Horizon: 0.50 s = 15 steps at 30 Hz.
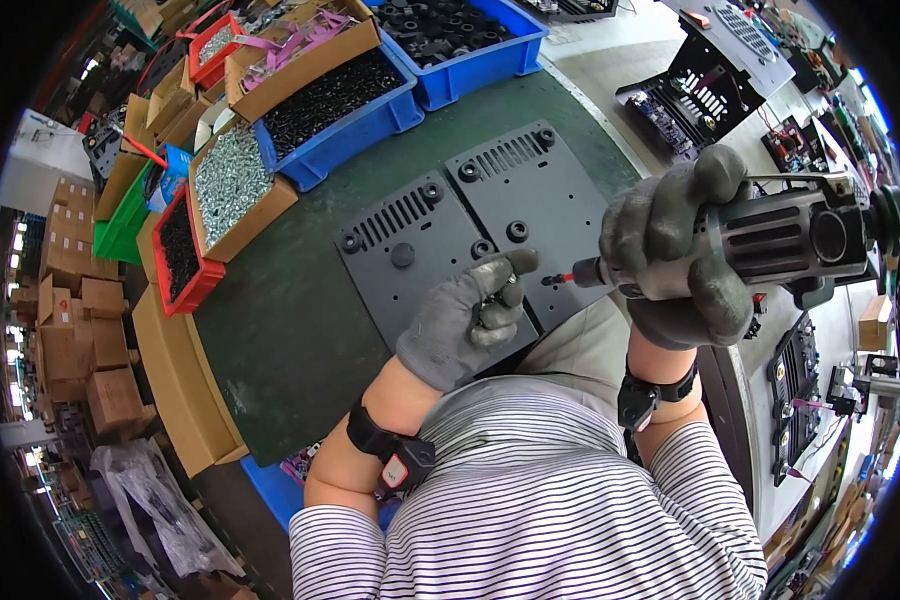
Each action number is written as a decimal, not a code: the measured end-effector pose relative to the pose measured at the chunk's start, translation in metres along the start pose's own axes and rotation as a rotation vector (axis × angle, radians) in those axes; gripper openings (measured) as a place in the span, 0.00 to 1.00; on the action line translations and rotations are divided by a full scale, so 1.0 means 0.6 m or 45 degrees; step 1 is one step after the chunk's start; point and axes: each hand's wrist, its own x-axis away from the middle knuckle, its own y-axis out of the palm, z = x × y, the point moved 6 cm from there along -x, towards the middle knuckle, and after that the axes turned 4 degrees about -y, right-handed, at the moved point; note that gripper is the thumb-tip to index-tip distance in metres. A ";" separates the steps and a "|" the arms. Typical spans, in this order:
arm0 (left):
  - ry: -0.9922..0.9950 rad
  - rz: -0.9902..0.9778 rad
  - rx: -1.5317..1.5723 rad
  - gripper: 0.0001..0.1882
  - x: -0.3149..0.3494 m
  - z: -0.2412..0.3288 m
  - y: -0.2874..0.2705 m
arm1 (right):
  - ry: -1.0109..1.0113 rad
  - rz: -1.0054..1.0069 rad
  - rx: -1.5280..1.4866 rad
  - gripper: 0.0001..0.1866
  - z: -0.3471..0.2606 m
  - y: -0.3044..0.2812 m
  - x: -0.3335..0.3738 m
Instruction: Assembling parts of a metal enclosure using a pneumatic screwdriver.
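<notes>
My right hand (pixel 675 240), in a grey glove, grips a grey-black power screwdriver (pixel 785 240). Its red-banded bit (pixel 562 279) points left over the right one of two black metal panels (pixel 560 195); I cannot tell whether the tip touches it. Several round black rubber feet (pixel 516 232) sit on these panels, which lie side by side with slotted vents at their far ends. My gloved left hand (pixel 467 320) is over the near part of the left panel (pixel 425 275), its fingers curled around something small that I cannot make out.
Left and ahead stand a cardboard box of silver screws (pixel 232 185), a red bin of small dark parts (pixel 180 245), a blue bin of black screws (pixel 335 110) and a blue bin of black parts (pixel 450 35). A black metal housing (pixel 715 85) stands on the far right bench.
</notes>
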 end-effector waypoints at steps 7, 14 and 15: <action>0.029 0.008 -0.058 0.17 0.018 -0.009 0.020 | -0.035 -0.103 -0.073 0.28 0.026 0.027 0.008; -0.100 -0.149 -0.189 0.17 0.023 -0.025 0.042 | 0.087 -0.211 -0.291 0.21 0.021 0.022 0.011; -0.041 0.039 -0.540 0.18 0.027 -0.015 0.043 | 0.137 -0.104 -0.313 0.22 0.018 0.004 0.014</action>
